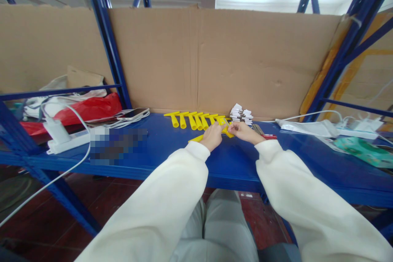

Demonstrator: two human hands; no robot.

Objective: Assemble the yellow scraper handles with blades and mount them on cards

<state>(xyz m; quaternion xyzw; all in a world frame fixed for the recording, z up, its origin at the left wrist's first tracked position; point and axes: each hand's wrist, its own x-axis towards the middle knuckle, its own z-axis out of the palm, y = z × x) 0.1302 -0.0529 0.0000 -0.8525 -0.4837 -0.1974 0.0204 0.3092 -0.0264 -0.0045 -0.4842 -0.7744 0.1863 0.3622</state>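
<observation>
Over the blue shelf top, my left hand and my right hand are close together, fingers bent and nearly meeting. Between their fingertips is a small pale sliver, too small to name. Below the fingertips shows a yellow T-shaped piece. Another yellow part sticks out from under my left hand; whether the hand grips it is hidden. Several yellow T-shaped pieces with hollow round ends lie in a row behind my left hand. Just behind my right hand stands a stack of white folded pieces.
A cardboard panel closes off the back. To the left are a phone, a white power strip with a trailing cable and a red bag. At right lie a red-handled tool, a white packet and a green pack.
</observation>
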